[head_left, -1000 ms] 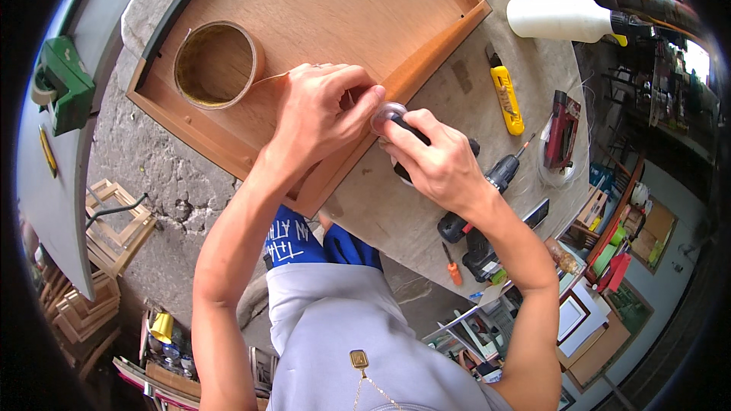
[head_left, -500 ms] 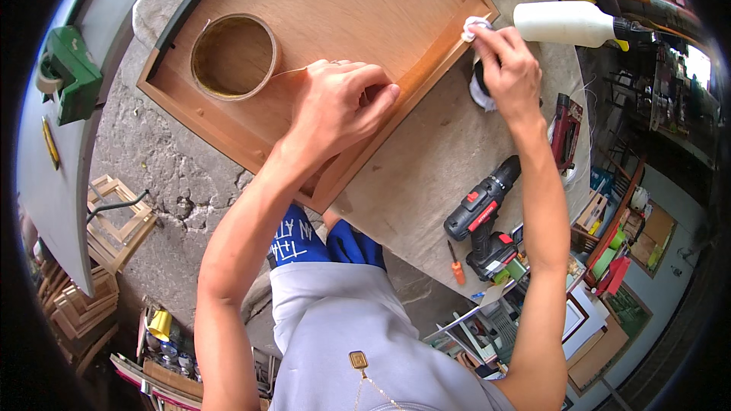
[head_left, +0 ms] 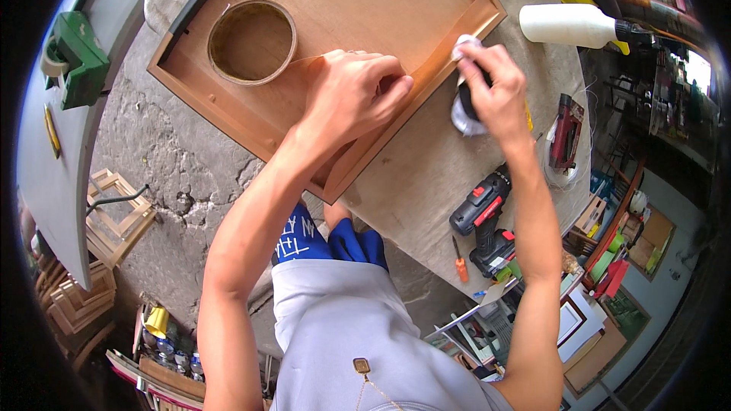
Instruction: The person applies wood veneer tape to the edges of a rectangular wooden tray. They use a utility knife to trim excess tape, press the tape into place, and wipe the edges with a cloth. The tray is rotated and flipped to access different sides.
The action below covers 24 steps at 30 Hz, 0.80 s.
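A shallow wooden frame panel [head_left: 221, 106] lies on the workbench with a roll of thin wood veneer strip [head_left: 253, 42] inside it. A strip runs from the roll to my left hand [head_left: 358, 95], whose curled fingers pinch the strip end against the frame's near edge. My right hand [head_left: 493, 87] is to the right of the frame's corner, closed on a small dark object with a white rag [head_left: 463, 114] around and under it. What the dark object is cannot be made out.
A white squeeze bottle [head_left: 567, 24] lies at the far right. A red hand tool [head_left: 567, 133], a black and red cordless drill [head_left: 483, 209] and an orange screwdriver [head_left: 459, 266] lie on the bench near its right edge. A green clamp-like tool [head_left: 76, 57] sits far left. Small wooden frames [head_left: 114, 213] are stacked on the floor.
My right hand left the spot beside my left hand and moved right, past the frame's corner, now resting by the white rag. My left hand stayed on the strip.
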Motion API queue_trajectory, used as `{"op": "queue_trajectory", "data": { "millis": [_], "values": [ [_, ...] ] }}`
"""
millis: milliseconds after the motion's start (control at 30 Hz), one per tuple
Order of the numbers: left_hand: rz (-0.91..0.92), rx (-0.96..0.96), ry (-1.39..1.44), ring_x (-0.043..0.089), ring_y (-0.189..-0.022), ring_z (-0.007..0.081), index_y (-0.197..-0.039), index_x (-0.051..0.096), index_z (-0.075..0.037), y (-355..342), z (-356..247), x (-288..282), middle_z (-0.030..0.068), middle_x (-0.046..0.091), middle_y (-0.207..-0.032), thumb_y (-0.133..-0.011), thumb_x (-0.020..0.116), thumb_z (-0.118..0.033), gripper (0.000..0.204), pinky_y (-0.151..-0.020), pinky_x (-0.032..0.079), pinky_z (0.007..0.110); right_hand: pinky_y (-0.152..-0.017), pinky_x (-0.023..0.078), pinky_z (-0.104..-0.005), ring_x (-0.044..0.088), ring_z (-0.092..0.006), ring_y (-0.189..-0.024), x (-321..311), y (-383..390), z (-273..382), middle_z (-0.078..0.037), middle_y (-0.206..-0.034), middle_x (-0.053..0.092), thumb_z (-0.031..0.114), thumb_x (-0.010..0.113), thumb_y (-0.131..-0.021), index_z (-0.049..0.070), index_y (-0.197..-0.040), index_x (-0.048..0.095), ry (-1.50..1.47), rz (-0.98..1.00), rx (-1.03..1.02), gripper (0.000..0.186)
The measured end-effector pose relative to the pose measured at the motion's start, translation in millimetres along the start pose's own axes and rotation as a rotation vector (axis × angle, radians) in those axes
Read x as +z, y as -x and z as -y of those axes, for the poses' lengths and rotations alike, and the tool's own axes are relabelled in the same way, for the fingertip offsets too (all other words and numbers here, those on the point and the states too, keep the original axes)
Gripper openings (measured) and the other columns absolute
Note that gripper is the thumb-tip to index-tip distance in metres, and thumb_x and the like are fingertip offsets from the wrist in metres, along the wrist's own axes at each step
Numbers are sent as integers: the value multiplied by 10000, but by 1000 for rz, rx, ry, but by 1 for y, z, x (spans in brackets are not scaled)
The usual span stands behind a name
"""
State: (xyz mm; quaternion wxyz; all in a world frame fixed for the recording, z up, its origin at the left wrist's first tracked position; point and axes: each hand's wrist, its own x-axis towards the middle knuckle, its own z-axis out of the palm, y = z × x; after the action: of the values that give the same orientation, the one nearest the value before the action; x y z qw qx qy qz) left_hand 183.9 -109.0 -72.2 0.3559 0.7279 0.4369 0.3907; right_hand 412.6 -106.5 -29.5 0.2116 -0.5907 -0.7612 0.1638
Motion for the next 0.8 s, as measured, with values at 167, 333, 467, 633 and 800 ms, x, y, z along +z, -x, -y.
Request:
{"op": "queue_trajectory", "data": {
  "millis": [167,333,467,633,800],
  "values": [
    [-5,6,-14,620,-578,262,-738,675,-41,1,3,1,124,621,-627,-799,692,-189,161,-576,476,352,-689,538,-409,647,-338,-809,26,50,65,-146,-949,621,94,652,-846,58,-1008,656,-68,142,15,166],
    [-3,8,-26,612,-568,266,-736,674,-39,0,3,2,124,616,-617,-793,695,-177,151,-572,474,360,-608,547,-417,654,-343,-731,45,89,122,-143,-946,601,84,641,-840,68,-1015,635,-177,259,2,176],
    [-2,-2,3,608,-561,267,-736,675,-33,0,4,2,128,614,-613,-786,700,-165,144,-566,471,359,-638,555,-386,662,-320,-765,53,104,150,-128,-952,612,65,668,-824,47,-1051,651,-258,332,27,229],
    [17,1,-15,612,-558,249,-739,682,-44,-1,-1,1,111,618,-607,-778,702,-157,122,-568,471,351,-620,548,-386,651,-300,-737,46,108,153,-117,-961,591,97,649,-842,55,-1082,632,-351,371,16,245],
    [42,-72,11,662,-660,223,-699,673,-102,1,-7,-3,51,660,-638,-771,664,-203,125,-639,469,367,-852,448,-443,575,-312,-957,8,100,125,-108,-992,585,141,708,-779,97,-983,681,-112,463,24,211]
  ]
}}
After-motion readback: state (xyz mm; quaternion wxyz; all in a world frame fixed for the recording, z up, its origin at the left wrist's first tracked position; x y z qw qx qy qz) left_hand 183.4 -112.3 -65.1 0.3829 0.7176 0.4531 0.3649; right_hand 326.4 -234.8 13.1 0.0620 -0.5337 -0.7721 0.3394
